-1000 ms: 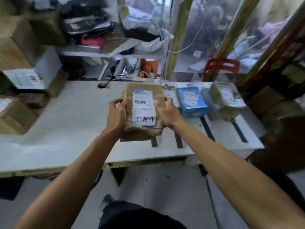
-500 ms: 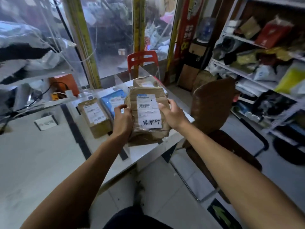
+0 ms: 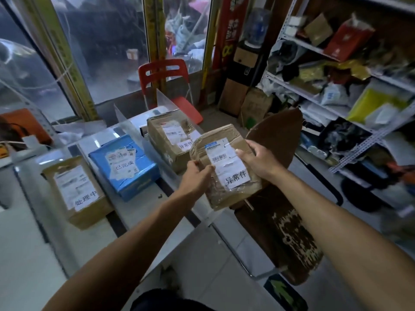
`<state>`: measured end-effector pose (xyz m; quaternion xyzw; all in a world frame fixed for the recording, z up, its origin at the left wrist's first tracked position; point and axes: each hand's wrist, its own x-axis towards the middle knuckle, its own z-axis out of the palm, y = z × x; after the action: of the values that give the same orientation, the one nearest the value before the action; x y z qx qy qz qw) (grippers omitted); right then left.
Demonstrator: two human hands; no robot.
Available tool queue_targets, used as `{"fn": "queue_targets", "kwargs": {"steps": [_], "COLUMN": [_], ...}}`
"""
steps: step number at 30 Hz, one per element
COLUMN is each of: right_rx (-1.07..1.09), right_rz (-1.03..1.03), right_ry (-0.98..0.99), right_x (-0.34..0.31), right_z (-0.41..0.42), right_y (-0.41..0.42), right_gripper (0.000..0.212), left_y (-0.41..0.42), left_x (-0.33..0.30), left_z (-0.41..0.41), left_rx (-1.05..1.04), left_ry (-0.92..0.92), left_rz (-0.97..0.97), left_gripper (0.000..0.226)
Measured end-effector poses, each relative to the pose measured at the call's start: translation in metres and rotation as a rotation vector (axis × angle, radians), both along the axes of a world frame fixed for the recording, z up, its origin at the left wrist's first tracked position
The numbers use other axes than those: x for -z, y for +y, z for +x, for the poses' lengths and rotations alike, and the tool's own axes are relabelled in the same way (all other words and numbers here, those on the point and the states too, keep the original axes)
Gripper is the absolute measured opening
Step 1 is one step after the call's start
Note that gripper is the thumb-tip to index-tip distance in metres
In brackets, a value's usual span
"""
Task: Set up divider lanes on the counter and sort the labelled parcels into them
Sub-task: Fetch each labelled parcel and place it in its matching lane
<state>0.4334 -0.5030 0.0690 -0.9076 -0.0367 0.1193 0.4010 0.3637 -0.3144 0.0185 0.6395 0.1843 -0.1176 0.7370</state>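
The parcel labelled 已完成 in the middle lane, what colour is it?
Blue, with a white label; the blue parcel shows only in the head view.

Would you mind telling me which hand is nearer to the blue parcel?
Left. The left hand grips the held parcel's near-left edge, just right of the blue parcel. The right hand grips its far side, further right.

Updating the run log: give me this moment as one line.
held: taped brown parcel, label 异常件 | left hand + right hand grip it | position: off counter edge | matching-label box in far lane
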Motion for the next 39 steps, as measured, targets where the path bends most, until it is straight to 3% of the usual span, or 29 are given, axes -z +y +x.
{"fn": "queue_targets", "kwargs": {"steps": [4,8,11,15,17,19,21,26,35,39], "right_rx": [-0.031,-0.106,-0.159,-0.204,-0.238,-0.269,-0.3,-0.37,-0.482,-0.57], "right_rz": [-0.083,-0.134,-0.172,-0.146,-0.133,-0.131,-0.132,-0.133,-0.172,-0.231], "right_ry": [0.039,0.116,0.17,0.187,0.202,0.219,0.226,0.271,0.181,0.087], "right_x": [0.013,0.027,0.037,0.051,0.058,0.066,0.075,0.099,0.124,0.136], "right_z": [0.023,0.034,0.038,0.042,0.045,0.051,0.057,0.065,0.081,0.076], "right_y": [0.001,0.003,0.005,0.008,0.01,0.011,0.012,0.014,0.008,0.001], "right_gripper": [0.046,0.048,0.051,0.052,0.053,0.054,0.053,0.054,0.07,0.064], "left_y": [0.001,0.007,0.012,0.014,0.013,0.011,0.007,-0.009,-0.041,-0.057], "left_x": [0.012,0.014,0.018,0.019,0.018,0.023,0.025,0.023,0.027,0.029], "left_z": [0.026,0.04,0.049,0.058,0.061,0.064,0.066,0.069,0.073,0.067], "left_rx": [0.047,0.173,0.248,0.2,0.155,0.104,0.076,-0.012,-0.192,-0.248], "left_ry": [0.076,0.135,0.221,0.289,0.306,0.338,0.362,0.415,0.403,0.384], "left_rz": [0.033,0.149,0.176,0.179,0.185,0.192,0.206,0.082,0.142,0.156], "left_gripper": [0.043,0.019,0.018,0.021,0.038,0.072,0.082,0.025,0.022,0.017]}}
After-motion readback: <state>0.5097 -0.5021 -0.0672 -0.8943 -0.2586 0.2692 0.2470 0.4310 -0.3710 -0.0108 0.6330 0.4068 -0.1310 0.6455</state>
